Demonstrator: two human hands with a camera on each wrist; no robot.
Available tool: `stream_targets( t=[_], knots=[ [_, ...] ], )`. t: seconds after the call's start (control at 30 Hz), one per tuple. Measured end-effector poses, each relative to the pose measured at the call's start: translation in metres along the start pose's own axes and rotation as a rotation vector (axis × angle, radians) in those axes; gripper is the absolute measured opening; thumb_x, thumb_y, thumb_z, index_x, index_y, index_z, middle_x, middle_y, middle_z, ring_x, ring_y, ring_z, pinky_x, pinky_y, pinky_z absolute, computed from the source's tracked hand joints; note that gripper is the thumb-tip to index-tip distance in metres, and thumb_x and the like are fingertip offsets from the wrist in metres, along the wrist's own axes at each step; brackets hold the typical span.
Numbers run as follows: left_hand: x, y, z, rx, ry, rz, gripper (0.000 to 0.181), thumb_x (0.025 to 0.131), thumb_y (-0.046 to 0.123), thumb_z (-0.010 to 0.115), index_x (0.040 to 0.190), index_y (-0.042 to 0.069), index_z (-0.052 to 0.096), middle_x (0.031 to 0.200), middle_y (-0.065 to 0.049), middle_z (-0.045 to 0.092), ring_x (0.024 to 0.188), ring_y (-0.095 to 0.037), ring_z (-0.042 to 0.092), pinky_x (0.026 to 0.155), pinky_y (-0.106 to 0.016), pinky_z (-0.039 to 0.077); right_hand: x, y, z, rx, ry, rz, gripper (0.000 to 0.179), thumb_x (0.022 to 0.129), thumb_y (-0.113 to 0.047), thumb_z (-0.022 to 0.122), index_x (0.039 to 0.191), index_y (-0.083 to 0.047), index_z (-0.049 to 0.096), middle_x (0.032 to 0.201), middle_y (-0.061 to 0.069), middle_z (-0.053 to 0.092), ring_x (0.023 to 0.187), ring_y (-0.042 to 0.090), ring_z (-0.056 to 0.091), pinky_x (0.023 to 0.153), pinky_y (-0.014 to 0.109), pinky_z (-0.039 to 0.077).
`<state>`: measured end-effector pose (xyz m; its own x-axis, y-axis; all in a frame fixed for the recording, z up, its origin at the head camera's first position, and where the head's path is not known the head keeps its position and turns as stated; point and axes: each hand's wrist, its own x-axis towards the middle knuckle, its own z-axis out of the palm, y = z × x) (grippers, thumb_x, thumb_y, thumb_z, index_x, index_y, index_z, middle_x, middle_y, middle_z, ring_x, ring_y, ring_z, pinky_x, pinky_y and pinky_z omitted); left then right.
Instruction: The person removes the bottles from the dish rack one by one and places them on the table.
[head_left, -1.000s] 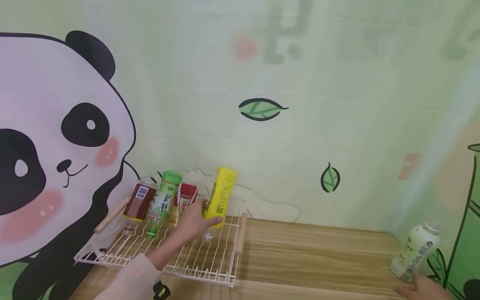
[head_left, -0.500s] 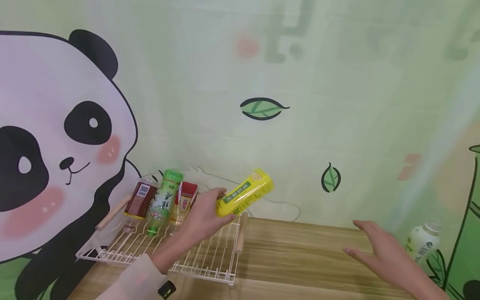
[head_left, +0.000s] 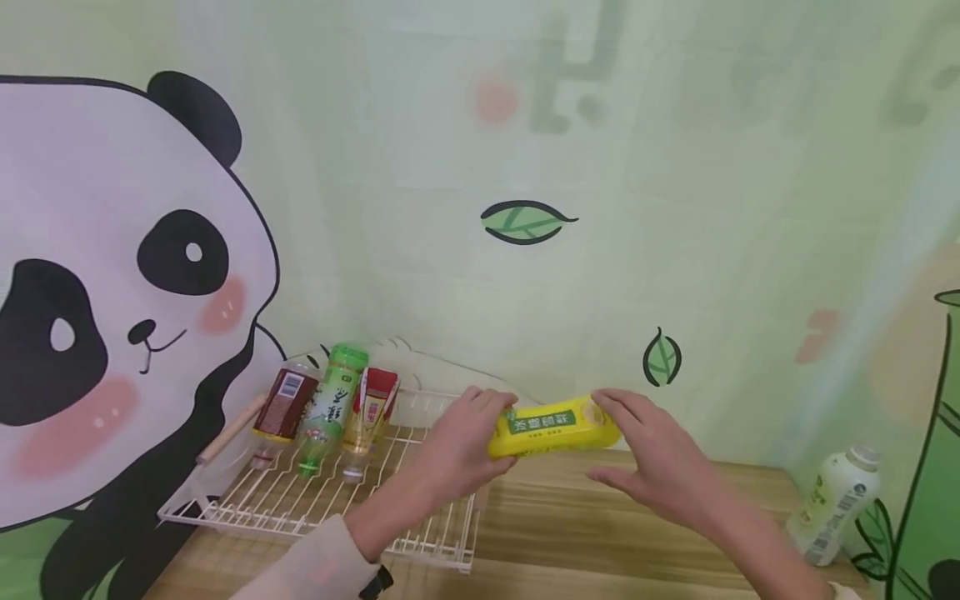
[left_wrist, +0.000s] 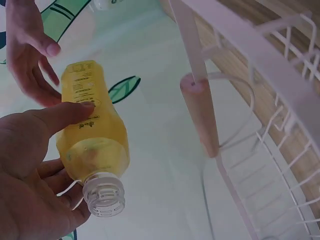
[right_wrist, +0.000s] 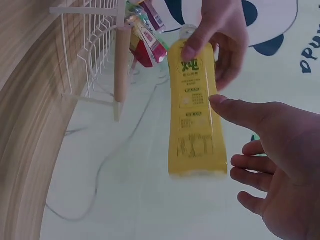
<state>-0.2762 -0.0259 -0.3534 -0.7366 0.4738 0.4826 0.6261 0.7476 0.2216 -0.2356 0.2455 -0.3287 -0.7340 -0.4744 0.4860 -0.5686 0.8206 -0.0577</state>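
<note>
Far left, a printed panda (head_left: 112,333) fills that side of the pale green backdrop (head_left: 420,250). In front of it, a white wire rack (head_left: 262,500) with wooden handles (head_left: 232,429) bears three bottles side by side, narrow ends toward the near edge: maroon-labelled bottle (head_left: 285,408), then green-capped bottle (head_left: 330,404), then red-and-gold-labelled bottle (head_left: 370,417). Next along, the left hand (head_left: 465,437) grips the yellow-sleeved drink bottle (head_left: 555,425) near its neck end, thumb on one face, fingers behind; a dark band (head_left: 377,581) shows at the cuff. Bottle is held in the air just right of the rack, lying nearly level in the head view, base pointing right; the left wrist view shows its clear threaded neck (left_wrist: 104,195). At the base end, the right hand (head_left: 660,454) is spread, thumb and fingers apart; cannot tell whether it touches the sleeve. Below is the wood-grain tabletop (head_left: 540,533). Far right, a white bottle (head_left: 832,504) stands on the tabletop, well apart from the rack
</note>
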Motion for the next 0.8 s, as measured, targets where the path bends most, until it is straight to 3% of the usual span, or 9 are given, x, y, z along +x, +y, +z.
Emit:
stream_targets(
  t=[0.3,0.53,0.8],
  knots=[
    [-0.002,0.012,0.005,0.031,-0.088,0.067,0.073,0.076,0.029,0.087,0.138,0.015,0.052,0.131,0.004,0.059,0.114,-0.011,0.050,0.097,-0.026,0.048,0.016,-0.016,0.020,-0.088,-0.085,-0.076,0.077,0.074,-0.039,0.087,0.135,-0.005,0.056,0.132,0.008,0.058,0.117,0.026,0.057,0.098,0.044,0.051],
    [-0.006,0.014,0.006,0.046,-0.119,0.097,0.068,0.078,0.031,0.085,0.136,0.015,0.054,0.128,0.004,0.059,0.108,-0.010,0.053,0.088,-0.021,0.051,0.016,-0.022,0.028,-0.121,-0.120,-0.106,0.059,0.075,-0.031,0.088,0.124,-0.007,0.063,0.113,0.002,0.063,0.099,0.018,0.058,0.086,0.039,0.054],
    [-0.006,0.010,0.013,0.117,-0.165,0.107,0.064,0.078,0.036,0.084,0.132,0.015,0.056,0.122,0.003,0.057,0.104,-0.011,0.052,0.086,-0.022,0.050,0.018,-0.025,0.033,-0.119,-0.133,-0.139,0.057,0.074,-0.026,0.088,0.121,-0.008,0.063,0.112,0.002,0.063,0.099,0.017,0.057,0.084,0.038,0.053]
  ],
)
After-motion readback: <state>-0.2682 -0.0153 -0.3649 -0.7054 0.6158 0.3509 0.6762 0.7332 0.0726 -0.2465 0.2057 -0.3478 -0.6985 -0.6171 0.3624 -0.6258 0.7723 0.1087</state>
